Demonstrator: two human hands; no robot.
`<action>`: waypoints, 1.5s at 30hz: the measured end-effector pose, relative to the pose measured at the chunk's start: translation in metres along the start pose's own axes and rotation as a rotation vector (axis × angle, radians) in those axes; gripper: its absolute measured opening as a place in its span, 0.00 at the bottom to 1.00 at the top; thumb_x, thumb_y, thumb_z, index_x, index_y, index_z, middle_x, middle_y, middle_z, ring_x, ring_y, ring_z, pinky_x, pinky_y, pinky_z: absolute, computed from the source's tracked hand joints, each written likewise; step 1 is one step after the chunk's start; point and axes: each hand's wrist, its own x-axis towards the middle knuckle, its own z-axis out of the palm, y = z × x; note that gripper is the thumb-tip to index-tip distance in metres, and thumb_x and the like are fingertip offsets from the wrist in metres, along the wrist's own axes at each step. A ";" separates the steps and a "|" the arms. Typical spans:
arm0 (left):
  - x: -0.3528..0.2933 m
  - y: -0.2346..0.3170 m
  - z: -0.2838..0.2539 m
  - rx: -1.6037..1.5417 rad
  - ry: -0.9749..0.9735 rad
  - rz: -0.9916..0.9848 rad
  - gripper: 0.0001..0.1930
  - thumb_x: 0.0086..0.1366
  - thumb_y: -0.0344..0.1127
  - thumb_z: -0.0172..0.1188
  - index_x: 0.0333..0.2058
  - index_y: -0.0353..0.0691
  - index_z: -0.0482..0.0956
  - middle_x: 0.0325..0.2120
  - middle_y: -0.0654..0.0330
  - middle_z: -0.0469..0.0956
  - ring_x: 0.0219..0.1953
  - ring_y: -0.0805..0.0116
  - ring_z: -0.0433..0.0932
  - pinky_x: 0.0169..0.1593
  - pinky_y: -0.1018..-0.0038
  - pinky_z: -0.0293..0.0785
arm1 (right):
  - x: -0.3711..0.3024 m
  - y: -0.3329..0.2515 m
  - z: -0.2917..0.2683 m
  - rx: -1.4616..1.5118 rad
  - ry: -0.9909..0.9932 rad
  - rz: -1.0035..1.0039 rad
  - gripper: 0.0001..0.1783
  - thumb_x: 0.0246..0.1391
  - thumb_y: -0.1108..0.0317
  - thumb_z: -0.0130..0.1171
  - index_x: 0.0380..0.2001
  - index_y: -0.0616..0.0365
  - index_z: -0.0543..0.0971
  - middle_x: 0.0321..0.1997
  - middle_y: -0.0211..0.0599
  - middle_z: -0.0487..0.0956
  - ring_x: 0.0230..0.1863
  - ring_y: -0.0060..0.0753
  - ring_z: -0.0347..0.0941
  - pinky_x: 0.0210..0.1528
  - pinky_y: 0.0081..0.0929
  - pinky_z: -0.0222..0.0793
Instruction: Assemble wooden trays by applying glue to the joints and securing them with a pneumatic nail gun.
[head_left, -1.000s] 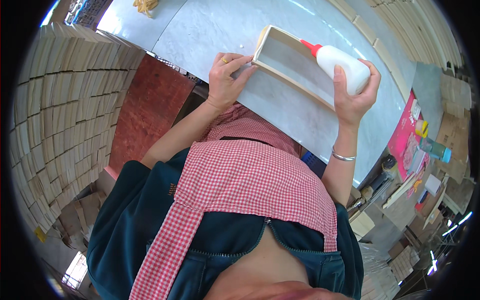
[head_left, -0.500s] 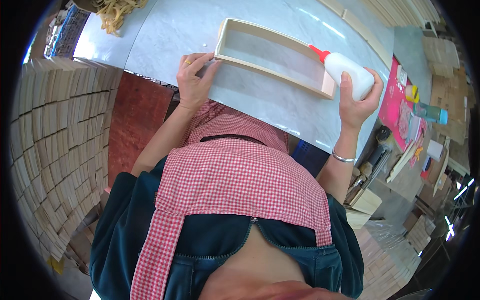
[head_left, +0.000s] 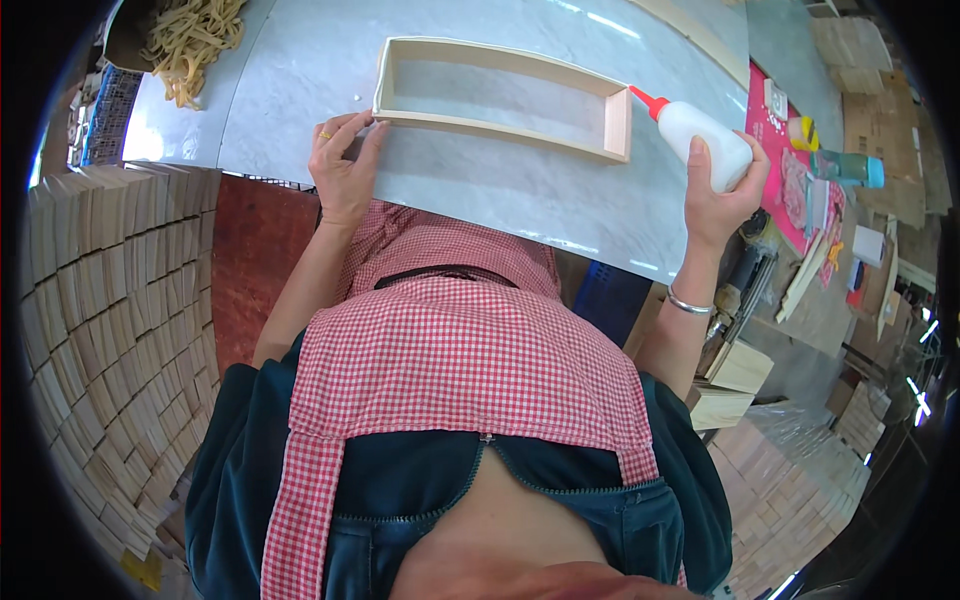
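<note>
Grey marble tabletop carries the wooden frame, my left hand lies open against its near corner, my right hand is closed around the glue bottle, and I would keep the nozzle on the frame's end wall, squeezing gently

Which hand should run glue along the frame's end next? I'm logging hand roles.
Probably the right hand: it grips the glue bottle, red nozzle at the wooden frame's right end. The left hand only steadies the near left corner.
</note>
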 end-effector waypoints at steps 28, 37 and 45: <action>0.001 0.001 0.002 -0.040 0.049 0.059 0.11 0.58 0.33 0.72 0.41 0.41 0.89 0.36 0.62 0.83 0.38 0.69 0.73 0.39 0.75 0.74 | -0.066 -0.100 0.049 0.432 -0.266 0.267 0.28 0.52 0.66 0.70 0.55 0.59 0.71 0.48 0.42 0.75 0.46 0.42 0.76 0.29 0.23 0.78; 0.000 0.002 0.002 -0.051 0.063 0.058 0.11 0.57 0.31 0.72 0.41 0.42 0.89 0.35 0.63 0.82 0.37 0.69 0.72 0.38 0.76 0.73 | -0.063 -0.139 0.115 0.597 -0.327 0.089 0.29 0.50 0.66 0.72 0.52 0.58 0.70 0.47 0.40 0.75 0.42 0.37 0.75 0.43 0.29 0.75; 0.002 0.004 0.001 -0.040 0.067 0.069 0.11 0.57 0.31 0.72 0.41 0.42 0.89 0.35 0.63 0.82 0.37 0.70 0.71 0.38 0.76 0.73 | -0.057 -0.127 0.090 0.436 -0.310 0.038 0.28 0.51 0.66 0.72 0.51 0.58 0.70 0.46 0.40 0.76 0.42 0.36 0.75 0.44 0.30 0.75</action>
